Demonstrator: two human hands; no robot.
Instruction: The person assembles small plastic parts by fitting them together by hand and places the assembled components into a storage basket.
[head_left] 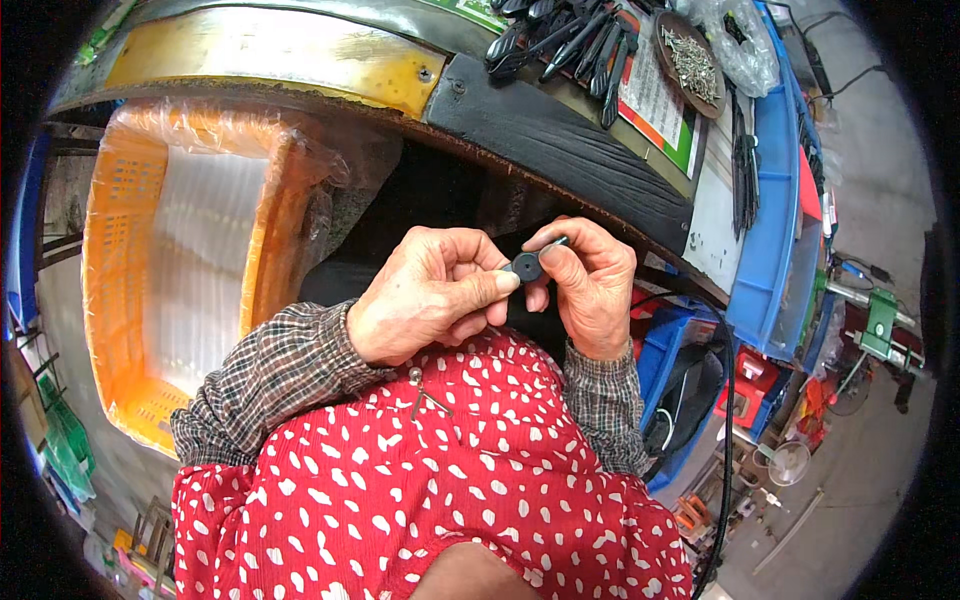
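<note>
One small black part (pixel 527 267), round-faced, with a hole or recess near its centre; held above the lap, before the bench edge (pixel 560 150); both hands on it, neither plainly nearer; left hand (pixel 425 295): thumb and forefinger clamped on the part's left end, the disc lying just right of the thumb tip; right hand (pixel 597 285): thumb and forefinger drawn together at the disc's upper right, a dark sliver (pixel 561 241) pinched between them; long axis, as far as visible, from left fingers to right, rising slightly rightward; round face turned toward the wearer.

Hidden or doubtful: left end, under the thumb; right side, behind the right thumb; whether sliver and disc are one piece, cannot tell; remaining fingers of both hands curled, their tips partly covered; depth of the recess, too small to judge; space behind the hands, deep in shadow; black pieces (pixel 605 60) on the bench, cut off by the upper edge.
</note>
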